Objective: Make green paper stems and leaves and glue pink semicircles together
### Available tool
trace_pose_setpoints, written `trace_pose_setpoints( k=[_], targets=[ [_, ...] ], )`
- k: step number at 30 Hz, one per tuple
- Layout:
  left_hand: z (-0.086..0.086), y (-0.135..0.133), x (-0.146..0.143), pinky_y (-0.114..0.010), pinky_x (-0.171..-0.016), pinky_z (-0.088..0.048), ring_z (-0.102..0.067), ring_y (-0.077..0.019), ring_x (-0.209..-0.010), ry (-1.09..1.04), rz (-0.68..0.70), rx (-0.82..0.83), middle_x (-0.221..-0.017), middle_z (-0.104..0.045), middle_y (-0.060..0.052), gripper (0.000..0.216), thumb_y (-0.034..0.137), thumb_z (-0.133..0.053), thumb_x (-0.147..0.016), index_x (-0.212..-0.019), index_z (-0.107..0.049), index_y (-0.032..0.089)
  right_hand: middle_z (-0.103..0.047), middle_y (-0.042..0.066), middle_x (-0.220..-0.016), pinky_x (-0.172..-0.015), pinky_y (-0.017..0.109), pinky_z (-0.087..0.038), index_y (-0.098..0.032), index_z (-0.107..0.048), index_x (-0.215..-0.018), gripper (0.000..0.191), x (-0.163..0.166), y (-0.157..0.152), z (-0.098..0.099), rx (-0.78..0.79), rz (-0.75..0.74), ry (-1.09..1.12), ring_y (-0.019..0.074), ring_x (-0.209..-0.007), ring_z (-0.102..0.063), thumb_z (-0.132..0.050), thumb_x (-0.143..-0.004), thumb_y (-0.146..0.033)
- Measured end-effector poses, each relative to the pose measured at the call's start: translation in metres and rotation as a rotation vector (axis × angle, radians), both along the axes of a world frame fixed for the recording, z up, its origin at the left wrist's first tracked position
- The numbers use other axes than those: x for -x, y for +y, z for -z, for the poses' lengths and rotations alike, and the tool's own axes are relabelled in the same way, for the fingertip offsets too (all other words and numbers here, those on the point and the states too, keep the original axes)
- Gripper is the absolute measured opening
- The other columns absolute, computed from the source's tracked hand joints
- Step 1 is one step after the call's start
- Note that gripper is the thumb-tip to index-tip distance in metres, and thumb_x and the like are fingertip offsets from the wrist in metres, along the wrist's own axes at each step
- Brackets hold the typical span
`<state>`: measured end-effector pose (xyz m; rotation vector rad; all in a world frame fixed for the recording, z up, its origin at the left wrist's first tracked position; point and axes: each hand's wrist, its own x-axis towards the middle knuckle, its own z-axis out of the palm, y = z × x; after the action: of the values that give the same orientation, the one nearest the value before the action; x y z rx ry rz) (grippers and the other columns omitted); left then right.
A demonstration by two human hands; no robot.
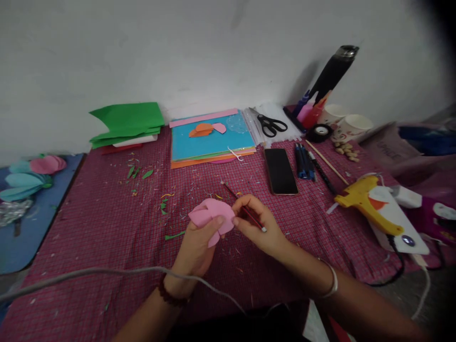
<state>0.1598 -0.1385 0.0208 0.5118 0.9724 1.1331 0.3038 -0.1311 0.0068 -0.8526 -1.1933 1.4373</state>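
Note:
My left hand (pixel 195 247) is closed around a pink paper flower piece (pixel 211 214) with curved petals, held just above the red checked cloth (pixel 107 228). My right hand (pixel 258 223) pinches a thin red pencil (pixel 242 206), which slants up and to the left with its tip beside the pink petals. The two hands meet near the middle of the table. A dark bead bracelet sits on my left wrist and a pale bangle on my right.
A stack of coloured sheets (pixel 210 137) and green paper (pixel 126 122) lie at the back. Scissors (pixel 270 126), a black phone (pixel 280 171), pens (pixel 304 161), a yellow glue gun (pixel 366 202), cups (pixel 351 126) and a black bottle (pixel 333 71) stand right. A grey cable (pixel 107 271) crosses the front.

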Motion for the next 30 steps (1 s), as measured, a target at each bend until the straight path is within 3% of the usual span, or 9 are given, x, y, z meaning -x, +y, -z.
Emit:
trace_pose_setpoints(
  k=[5, 13, 16, 20, 22, 26, 30],
  targets=[
    [0.001, -0.001, 0.0, -0.019, -0.054, -0.043, -0.054, -0.0085, -0.06, 0.006, 0.026, -0.022, -0.071, -0.061, 0.002, 0.023, 0.018, -0.08, -0.064, -0.082, -0.064, 0.016, -0.054, -0.003, -0.077, -0.057, 0.023, -0.042, -0.022, -0.059, -0.092, 0.016, 0.001, 0.001, 0.007, 0.135, -0.072, 0.225, 0.0097, -0.062, -0.05, -0.066, -0.084, -0.033],
    [-0.002, 0.003, -0.006, -0.018, -0.054, -0.041, -0.05, -0.007, -0.061, 0.033, 0.054, -0.042, -0.072, -0.057, 0.003, 0.023, 0.02, -0.078, -0.067, -0.082, -0.06, 0.016, -0.052, -0.004, -0.076, -0.059, 0.024, -0.04, -0.021, -0.056, -0.09, 0.024, 0.0, 0.003, 0.004, 0.114, -0.125, 0.167, 0.0104, -0.065, -0.048, -0.073, -0.077, -0.033],
    [0.0, 0.005, -0.005, -0.019, -0.057, -0.041, -0.051, -0.0083, -0.063, 0.184, 0.065, -0.111, -0.076, -0.057, 0.003, 0.025, 0.02, -0.077, -0.068, -0.088, -0.062, 0.017, -0.05, -0.004, -0.074, -0.058, 0.025, -0.038, -0.021, -0.054, -0.087, 0.024, -0.001, 0.004, -0.001, 0.092, -0.114, 0.056, 0.0104, -0.064, -0.046, -0.073, -0.076, -0.031],
    [-0.001, 0.005, -0.001, -0.023, -0.07, -0.045, -0.056, -0.0121, -0.074, 0.517, -0.111, -0.231, -0.083, -0.06, 0.002, 0.043, 0.011, -0.081, -0.059, -0.097, -0.064, 0.02, -0.048, -0.004, -0.073, -0.058, 0.025, -0.038, -0.021, -0.053, -0.087, 0.022, -0.001, 0.003, -0.006, 0.031, -0.086, -0.05, 0.011, -0.065, -0.044, -0.071, -0.077, -0.027],
    [-0.003, 0.004, 0.001, -0.023, -0.073, -0.045, -0.056, -0.0127, -0.076, 0.605, -0.175, -0.282, -0.082, -0.06, 0.002, 0.039, 0.009, -0.081, -0.059, -0.093, -0.067, 0.021, -0.048, -0.004, -0.073, -0.058, 0.026, -0.038, -0.021, -0.052, -0.088, 0.021, 0.0, 0.002, -0.007, 0.017, -0.086, -0.072, 0.0111, -0.065, -0.045, -0.069, -0.077, -0.027],
    [0.002, 0.001, 0.003, -0.023, -0.06, -0.047, -0.058, -0.013, -0.067, 0.39, -0.035, -0.221, -0.078, -0.062, 0.0, 0.014, 0.022, -0.075, -0.071, -0.082, -0.067, 0.02, -0.048, -0.005, -0.073, -0.057, 0.026, -0.041, -0.022, -0.05, -0.09, 0.023, 0.001, 0.001, -0.006, 0.022, -0.175, 0.001, 0.0103, -0.061, -0.048, -0.069, -0.079, -0.028],
    [0.009, 0.0, 0.001, -0.019, -0.042, -0.042, -0.053, -0.0106, -0.053, 0.062, 0.067, -0.143, -0.069, -0.058, 0.002, 0.021, 0.034, -0.074, -0.073, -0.083, -0.06, 0.021, -0.048, -0.005, -0.073, -0.061, 0.028, -0.046, -0.022, -0.048, -0.09, 0.023, 0.0, 0.001, -0.004, 0.038, -0.268, 0.093, 0.0106, -0.062, -0.056, -0.069, -0.081, -0.028]
  ],
)
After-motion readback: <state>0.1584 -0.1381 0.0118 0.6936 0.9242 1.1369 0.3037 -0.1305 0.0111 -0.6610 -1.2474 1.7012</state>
